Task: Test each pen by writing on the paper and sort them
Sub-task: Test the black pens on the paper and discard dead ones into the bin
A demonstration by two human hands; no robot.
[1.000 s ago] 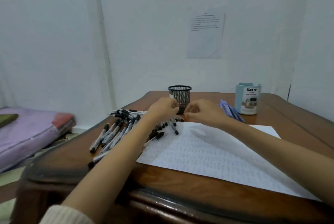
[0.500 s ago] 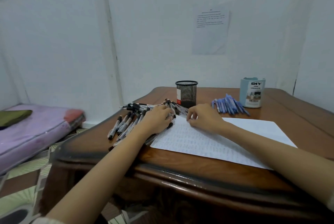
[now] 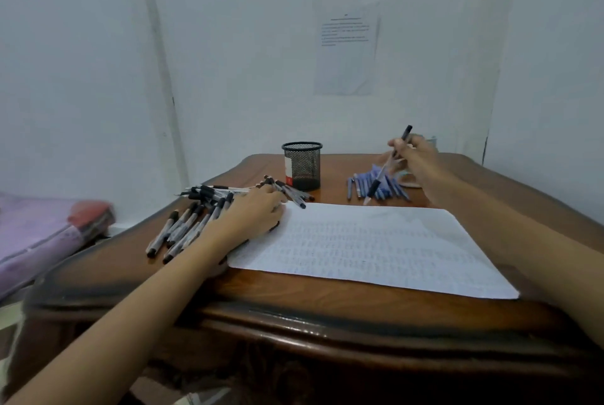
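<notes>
A white sheet of paper (image 3: 369,244) covered in faint writing lies on the wooden table (image 3: 294,303). Left of it is a pile of several black pens (image 3: 188,224). My left hand (image 3: 258,213) rests on that pile at the paper's far left corner, fingers loosely bent over the pens. My right hand (image 3: 413,153) is raised at the back right and pinches one black pen (image 3: 389,164), tip pointing down over a heap of several blue pens (image 3: 376,188).
A black mesh pen cup (image 3: 302,166) stands at the back centre. A pale cup is mostly hidden behind my right hand. A printed sheet (image 3: 346,48) hangs on the wall. A purple mattress (image 3: 42,231) lies on the floor left of the table.
My right hand has lifted from the paper's far edge and moved back right, now holding one black pen above the blue pens. My left hand stays on the black pile.
</notes>
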